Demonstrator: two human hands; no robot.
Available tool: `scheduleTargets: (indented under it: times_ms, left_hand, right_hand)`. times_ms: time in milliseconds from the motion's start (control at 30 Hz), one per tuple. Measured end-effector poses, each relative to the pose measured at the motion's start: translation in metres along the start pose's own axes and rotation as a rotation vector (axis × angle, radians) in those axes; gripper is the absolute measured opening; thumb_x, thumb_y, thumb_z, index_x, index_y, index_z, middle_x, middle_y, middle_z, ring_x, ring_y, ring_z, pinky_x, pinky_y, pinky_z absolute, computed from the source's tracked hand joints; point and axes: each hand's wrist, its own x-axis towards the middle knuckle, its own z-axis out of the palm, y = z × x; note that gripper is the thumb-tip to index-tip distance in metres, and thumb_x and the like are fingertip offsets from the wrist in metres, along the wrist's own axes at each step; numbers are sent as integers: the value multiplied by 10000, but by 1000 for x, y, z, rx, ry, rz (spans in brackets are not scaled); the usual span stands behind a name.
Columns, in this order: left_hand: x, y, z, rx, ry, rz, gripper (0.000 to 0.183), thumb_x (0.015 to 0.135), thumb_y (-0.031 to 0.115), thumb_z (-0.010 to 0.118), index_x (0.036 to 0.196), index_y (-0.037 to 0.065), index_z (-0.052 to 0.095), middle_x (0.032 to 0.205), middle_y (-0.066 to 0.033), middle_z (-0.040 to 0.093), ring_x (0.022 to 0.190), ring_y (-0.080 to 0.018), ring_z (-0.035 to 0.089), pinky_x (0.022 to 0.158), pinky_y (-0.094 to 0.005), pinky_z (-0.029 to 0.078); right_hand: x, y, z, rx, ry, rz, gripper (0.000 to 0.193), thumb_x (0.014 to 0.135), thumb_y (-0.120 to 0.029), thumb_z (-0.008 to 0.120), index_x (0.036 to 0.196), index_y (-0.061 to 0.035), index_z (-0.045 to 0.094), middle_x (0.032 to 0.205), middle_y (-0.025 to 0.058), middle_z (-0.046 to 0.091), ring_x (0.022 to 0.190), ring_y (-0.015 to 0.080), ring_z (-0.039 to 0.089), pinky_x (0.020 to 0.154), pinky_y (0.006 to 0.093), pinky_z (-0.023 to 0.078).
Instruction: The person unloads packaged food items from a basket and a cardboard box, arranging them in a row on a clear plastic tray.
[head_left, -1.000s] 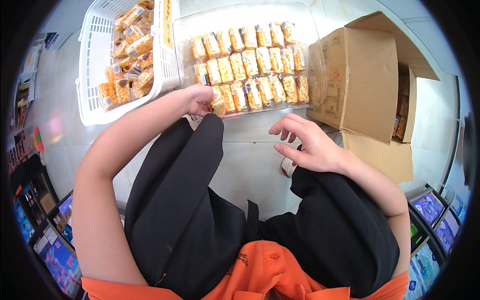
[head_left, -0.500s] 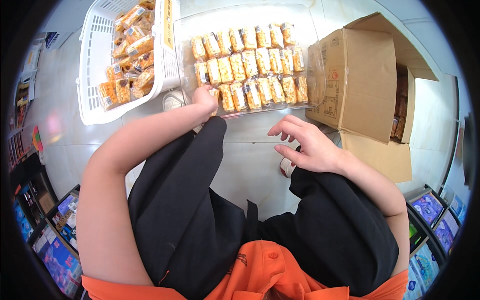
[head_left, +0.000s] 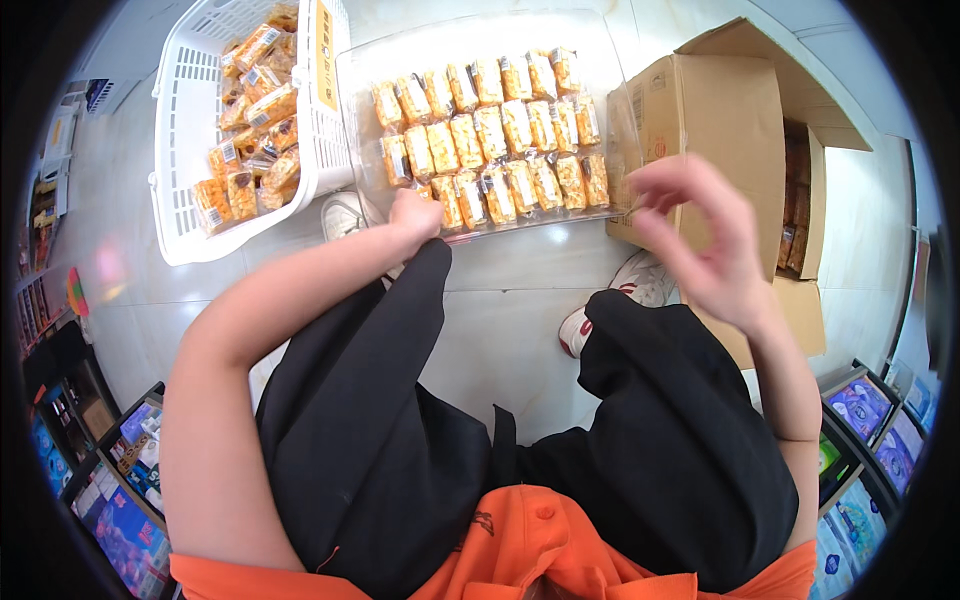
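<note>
A clear plastic tray (head_left: 345, 110) lies ahead of me, with individually wrapped orange-brown snack bars (head_left: 490, 133) standing in three rows. At the tray's near left corner, my left hand (head_left: 413, 218) is closed round a wrapped snack bar (head_left: 424, 190) at the end of the front row; the hand covers most of that bar. My right hand (head_left: 705, 235) is raised off the tray's near right corner, in front of the cardboard box (head_left: 735, 150). Its fingers are apart, curved and somewhat blurred, and nothing shows between them.
A white slotted basket (head_left: 185, 130) of similar wrapped bars stands left of the tray. To the right, the box has open flaps and darker packs (head_left: 797, 195) inside. My shoes (head_left: 575, 332) rest on the pale tiled floor (head_left: 500, 320). Shelves with colourful packages flank me.
My right hand has lifted and swung right, away from the tray's front, toward the box. My left hand stays at the tray's near left corner. The whole view has shifted slightly.
</note>
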Motion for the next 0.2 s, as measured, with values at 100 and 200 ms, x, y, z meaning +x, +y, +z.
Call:
scheduleTargets:
  times_ms: [100, 200]
  left_hand:
    - [-28, -10, 6, 52, -240, 265, 636, 749, 255, 604, 1188, -139, 367, 1245, -380, 360, 1167, -439, 433, 1006, -418, 354]
    - [-40, -8, 8, 254, -219, 224, 807, 737, 329, 633, 1278, -135, 255, 1384, -425, -13, 1339, -468, 101, 1103, -428, 173]
  right_hand:
    - [-1, 10, -28, -59, 235, 23, 191, 821, -54, 598, 1009, -21, 597, 884, 46, 605, 787, 100, 567, 674, 228, 462]
    - [-9, 16, -45, -69, 388, 111, 196, 841, -67, 600, 1033, -27, 596, 889, 49, 605, 794, 105, 570, 701, 227, 461]
